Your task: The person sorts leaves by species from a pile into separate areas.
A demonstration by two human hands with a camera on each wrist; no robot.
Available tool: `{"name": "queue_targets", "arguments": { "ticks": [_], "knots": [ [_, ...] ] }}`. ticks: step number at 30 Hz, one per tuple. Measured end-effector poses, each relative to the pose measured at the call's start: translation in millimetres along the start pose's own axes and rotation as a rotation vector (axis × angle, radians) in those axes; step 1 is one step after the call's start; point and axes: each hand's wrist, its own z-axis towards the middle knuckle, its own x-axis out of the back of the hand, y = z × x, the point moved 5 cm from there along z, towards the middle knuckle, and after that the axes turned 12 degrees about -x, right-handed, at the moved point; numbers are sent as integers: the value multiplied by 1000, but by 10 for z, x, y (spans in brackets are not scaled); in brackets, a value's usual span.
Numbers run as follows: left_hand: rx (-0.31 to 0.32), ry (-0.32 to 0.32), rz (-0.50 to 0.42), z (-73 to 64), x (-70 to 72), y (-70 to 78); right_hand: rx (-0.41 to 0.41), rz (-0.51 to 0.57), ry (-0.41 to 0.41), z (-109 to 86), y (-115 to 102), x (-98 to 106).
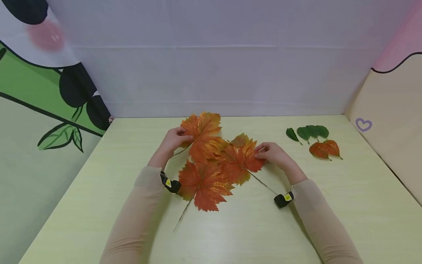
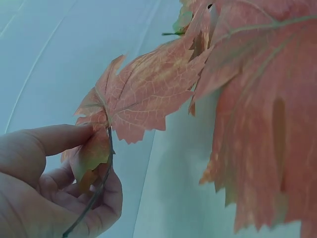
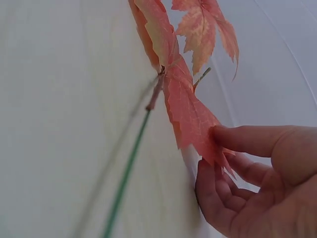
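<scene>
The left hand (image 1: 174, 139) pinches the top leaf (image 1: 205, 134) near where its stem joins on, and the right hand (image 1: 274, 154) pinches the outer edge of the right leaf (image 1: 239, 157). The pale table (image 1: 250, 231) is the biggest thing under it all. The three big orange leaves sit near its middle. The bottom leaf (image 1: 206, 183) has no hand on it. All three touch and overlap where they meet, and their stems point outward. The step in hand seems to be setting the big leaves in a ring. The next move likely calls for a small, soft nudge from both hands, so the bottom leaf does not get dragged along.

Both arms reach forward, with the hands turned in toward each other. The right thumb is on the near face of its leaf, with fingers tucked behind the edge. The left thumb and fingers have their leaf between them, and its thin stem (image 1: 181, 151) runs past the palm. Off to the right, well apart, lie two small red leaves (image 1: 319, 150), side by side. Just behind them are four green leaves (image 1: 302, 133), the smallest ones.
</scene>
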Motion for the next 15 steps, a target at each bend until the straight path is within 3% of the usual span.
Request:
{"name": "queue_targets", "arguments": {
  "ticks": [15],
  "knots": [
    [78,161,-58,-74,502,-315,-15,50,-6,46,41,-12]
  ]
}}
